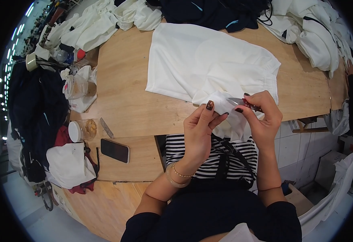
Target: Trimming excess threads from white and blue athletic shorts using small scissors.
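Observation:
White shorts [208, 60] with a gathered elastic waistband lie across the wooden table, their near edge bunched up toward me. My left hand [200, 129] pinches a fold of this white cloth between thumb and fingers. In my right hand [265, 121] is a small pointed blade with a dark red handle [248, 104]; whether it is snips or a knife I cannot tell. Its silver tip points left and touches or nearly touches the raised fold beside my left fingertips. Some of the cloth hangs over the table edge above my striped lap.
A black phone [115, 150], a clear jar with a white lid [75, 131] and a thin metal strip [106, 128] lie at left. Dark garments [217, 14] and white garments [313, 36] are heaped along the far side. Plastic bags [79, 88] stand at the left edge.

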The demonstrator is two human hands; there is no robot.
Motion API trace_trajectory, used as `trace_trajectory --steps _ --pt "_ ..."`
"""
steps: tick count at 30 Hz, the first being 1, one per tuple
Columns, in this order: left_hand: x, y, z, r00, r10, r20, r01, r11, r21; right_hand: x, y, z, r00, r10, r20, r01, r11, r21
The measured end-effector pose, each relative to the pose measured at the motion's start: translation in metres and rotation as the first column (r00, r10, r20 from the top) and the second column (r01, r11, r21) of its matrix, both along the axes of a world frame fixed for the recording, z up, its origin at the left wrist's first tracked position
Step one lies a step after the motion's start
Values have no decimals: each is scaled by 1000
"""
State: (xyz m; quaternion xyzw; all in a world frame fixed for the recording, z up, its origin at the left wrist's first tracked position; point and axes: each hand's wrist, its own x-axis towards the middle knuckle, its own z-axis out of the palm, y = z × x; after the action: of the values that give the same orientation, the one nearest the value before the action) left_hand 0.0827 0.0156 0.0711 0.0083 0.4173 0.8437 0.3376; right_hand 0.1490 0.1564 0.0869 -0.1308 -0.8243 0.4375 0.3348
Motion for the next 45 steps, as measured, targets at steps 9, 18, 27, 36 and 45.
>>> trace_trajectory --steps 9,18,27,36,45 --pt "-11 -12 -1 984 -169 -49 170 985 27 -2 -13 -12 979 57 197 -40 995 -87" --pt "-31 8 -26 726 -12 -688 -272 913 -303 -7 -1 -13 976 184 114 9 490 -871" --pt "-48 -12 -14 921 -330 -208 279 930 -240 -11 20 -28 974 225 6 -15 93 -996" --pt "-43 -12 -11 967 -239 -86 233 969 -78 -11 19 -12 992 24 123 47 839 -542" --pt "-37 -7 -10 975 -223 -7 222 974 -45 8 14 7 966 175 191 -117 953 -279"
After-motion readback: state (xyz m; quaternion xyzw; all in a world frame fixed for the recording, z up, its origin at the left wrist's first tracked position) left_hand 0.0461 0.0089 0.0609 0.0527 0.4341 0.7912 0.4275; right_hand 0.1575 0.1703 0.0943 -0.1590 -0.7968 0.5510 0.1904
